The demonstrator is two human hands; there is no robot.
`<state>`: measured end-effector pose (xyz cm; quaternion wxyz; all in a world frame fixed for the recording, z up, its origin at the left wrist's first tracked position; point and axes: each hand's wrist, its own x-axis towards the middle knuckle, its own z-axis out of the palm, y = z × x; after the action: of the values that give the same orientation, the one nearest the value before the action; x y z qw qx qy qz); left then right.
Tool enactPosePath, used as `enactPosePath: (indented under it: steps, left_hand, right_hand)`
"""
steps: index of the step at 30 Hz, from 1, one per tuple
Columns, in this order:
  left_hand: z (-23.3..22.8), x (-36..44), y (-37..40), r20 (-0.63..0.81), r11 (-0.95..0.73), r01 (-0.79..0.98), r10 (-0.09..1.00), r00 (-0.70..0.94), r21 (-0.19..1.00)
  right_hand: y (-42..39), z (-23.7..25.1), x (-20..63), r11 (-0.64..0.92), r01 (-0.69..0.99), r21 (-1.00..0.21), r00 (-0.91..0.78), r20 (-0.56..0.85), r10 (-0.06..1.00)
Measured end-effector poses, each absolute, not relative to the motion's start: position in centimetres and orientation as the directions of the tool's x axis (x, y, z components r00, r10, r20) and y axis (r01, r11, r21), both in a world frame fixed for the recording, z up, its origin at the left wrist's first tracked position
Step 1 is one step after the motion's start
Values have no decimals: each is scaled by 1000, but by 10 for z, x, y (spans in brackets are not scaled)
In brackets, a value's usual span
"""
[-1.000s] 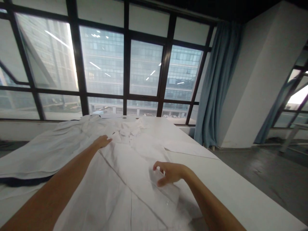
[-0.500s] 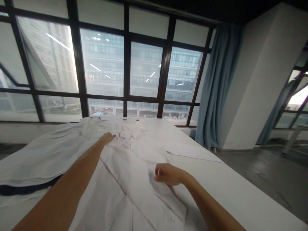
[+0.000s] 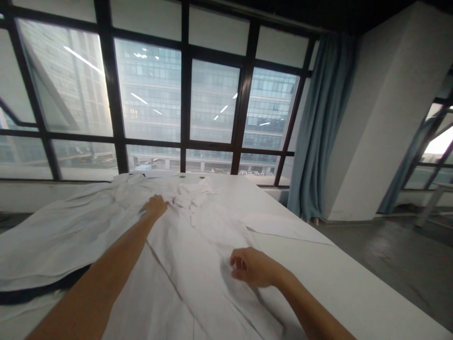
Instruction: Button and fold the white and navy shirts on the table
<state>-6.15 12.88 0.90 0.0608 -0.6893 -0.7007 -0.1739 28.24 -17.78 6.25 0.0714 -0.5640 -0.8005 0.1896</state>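
The white shirt (image 3: 198,245) is thin, matt, creased cloth; the tabletop (image 3: 354,288) looks smooth and matt. The curtain (image 3: 318,127) is soft blue fabric.

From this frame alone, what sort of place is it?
Probably an upper-floor office or workroom: a wall of windows facing an office block, a long white table with a white garment spread out, blue curtain.

One camera sits on the person's head, close behind both outstretched arms, looking forward and slightly down past the left hand (image 3: 155,206) and right hand (image 3: 252,267) toward the windows (image 3: 212,101) beyond them.
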Motion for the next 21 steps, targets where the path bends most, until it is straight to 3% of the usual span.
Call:
enactPosePath:
  steps: [3, 5, 8, 11, 13, 15, 18, 21]
  left_hand:
    - [10, -51, 115, 355, -145, 987, 928, 112, 70]
    - [5, -48, 107, 228, -277, 958, 940, 255, 70]
    - [-8, -50, 94, 71, -315, 944, 948, 310, 94]
    - [-13, -53, 85, 56, -297, 952, 954, 293, 72]
    - [-9, -52, 81, 106, -293, 955, 952, 287, 50]
    - [-1, -49, 75, 134, -282, 959, 952, 275, 34]
    - [9, -49, 63, 77, -261, 965, 963, 258, 32]
    - [7, -55, 40, -13, -268, 962, 963, 269, 56]
  right_hand:
    - [-174, 60, 288, 328, 868, -372, -315, 98, 944]
    - [-172, 53, 291, 317, 873, -370, -325, 42, 945]
    - [-168, 41, 294, 301, 876, -378, -374, -137, 917]
    - [-155, 34, 303, 324, 851, -412, -390, -84, 917]
    - [-140, 35, 319, 244, 876, -416, -263, 12, 965]
    - [-123, 40, 345, 19, 928, -371, 9, 75, 997]
    - [-103, 47, 397, -383, 888, -257, 420, 109, 901]
    - [-93, 43, 445, -515, 822, -244, 556, 141, 820]
